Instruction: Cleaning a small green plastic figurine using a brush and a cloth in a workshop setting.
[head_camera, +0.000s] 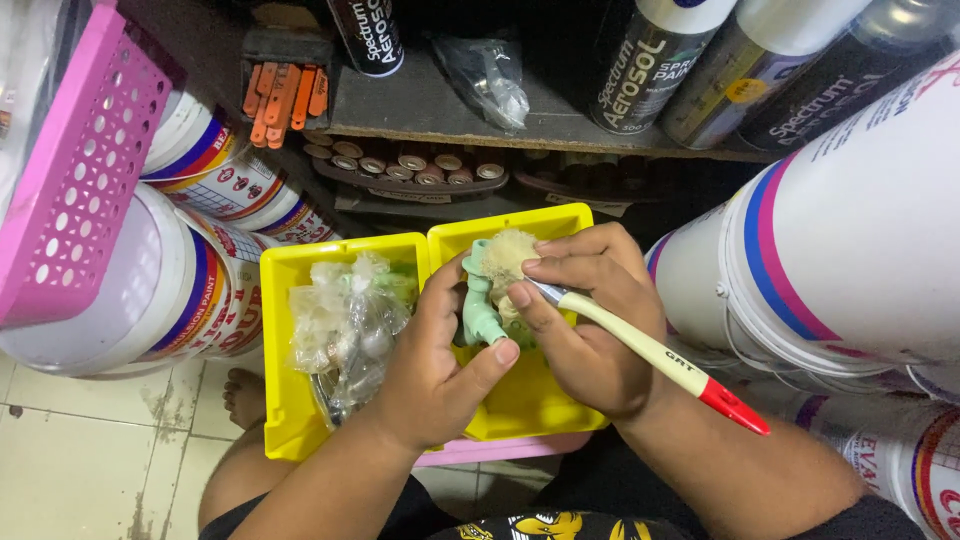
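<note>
Fingers (505, 352) on your left hand (435, 375) are wrapped around a pale green plastic fitting (480, 305), thumb pressed along its side, so that hand's closed on it. It sits right over the 2 yellow bins.

Going left to right: pink perforated basket (75, 165) at the far left, white paint buckets (190, 290) with red, blue and yellow bands lying on their sides under it. Left yellow bin (285, 400) holds clear plastic bags (350, 320) of small parts. Right yellow bin (520, 405) sits under both hands. Your right hand (590, 330) grips a paintbrush (655, 355), cream handle with red tip, its bristles against the fitting. Up on the shelf (430, 110) are dark spray cans (640, 60), and big white buckets (850, 230) with blue and pink stripes stand at the right.
</note>
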